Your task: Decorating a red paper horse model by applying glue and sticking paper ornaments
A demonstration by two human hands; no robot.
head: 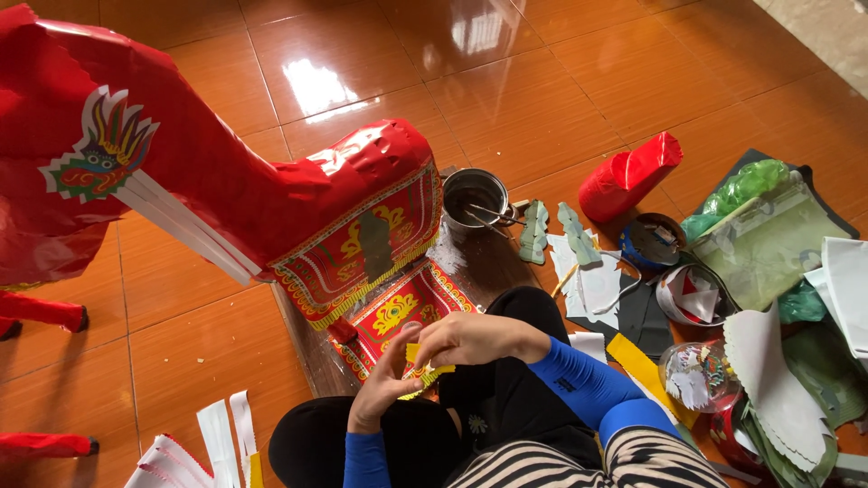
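Yellow paper strip [421, 356], pinched between both sets of fingers, just above the lap; probably light, thin and floppy, easily creased or torn, best taken near its edges with fingertips, gently. Beyond the fingers, largest first: red paper horse [208, 181], glossy, with ornate red-and-gold saddle panel [357, 244]; just past the fingertips, printed red sheet [398, 312] on a dark board; farther out, metal pot [475, 199] holding scissors; right of the fingers, red roll [628, 173], green paper cutouts [579, 233]. Right hand [466, 339] closed narrow on the strip's top; left hand [384, 384] pinching its lower edge.
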